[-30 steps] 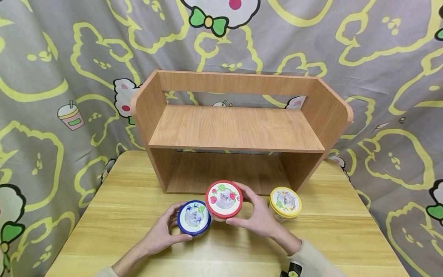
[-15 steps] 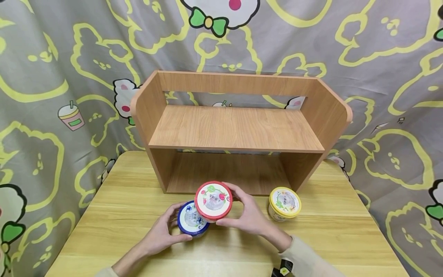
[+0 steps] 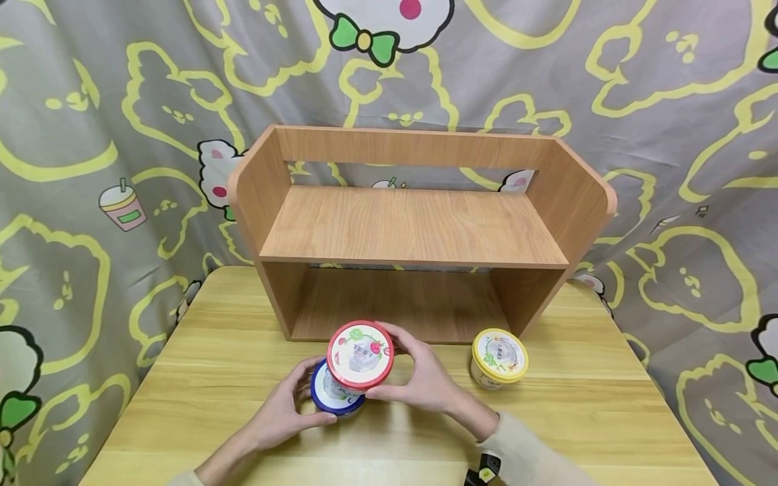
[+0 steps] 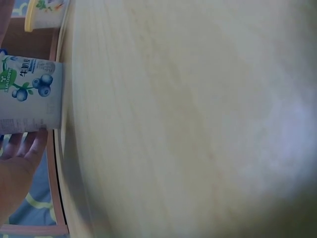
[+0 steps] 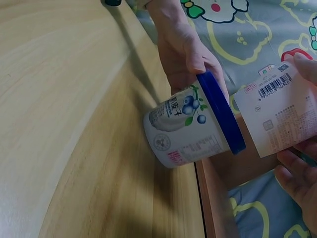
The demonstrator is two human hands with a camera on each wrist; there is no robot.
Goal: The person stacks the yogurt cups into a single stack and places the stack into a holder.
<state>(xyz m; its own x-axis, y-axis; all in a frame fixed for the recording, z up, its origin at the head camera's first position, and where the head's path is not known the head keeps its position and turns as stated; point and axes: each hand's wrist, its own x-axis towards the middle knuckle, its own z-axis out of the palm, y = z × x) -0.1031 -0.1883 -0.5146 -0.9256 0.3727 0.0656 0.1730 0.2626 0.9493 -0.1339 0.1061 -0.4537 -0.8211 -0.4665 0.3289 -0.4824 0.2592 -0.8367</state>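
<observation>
In the head view, my left hand (image 3: 282, 410) grips a tub with a blue lid (image 3: 333, 399) and blueberries printed on it. That tub (image 5: 183, 129) stands upright on the table. My right hand (image 3: 424, 379) holds a second tub, red-lidded with strawberries (image 3: 360, 356), by its side. The red-lidded tub hangs over the blue one and covers part of its lid in the head view. From the right wrist, the base of the red-lidded tub (image 5: 282, 111), barcode on its side, shows close above the blue lid, with the left hand (image 5: 185, 52) behind the lower tub.
A third tub with a yellow lid (image 3: 500, 358) stands to the right on the wooden table (image 3: 608, 418). Behind the tubs is a two-level wooden shelf (image 3: 413, 226), its side panels rising from the table. A patterned curtain (image 3: 681, 202) hangs at the back.
My right hand has carried the red-lidded tub leftward, from beside the blue-lidded tub to over it. The left hand and the blue-lidded tub have stayed in place.
</observation>
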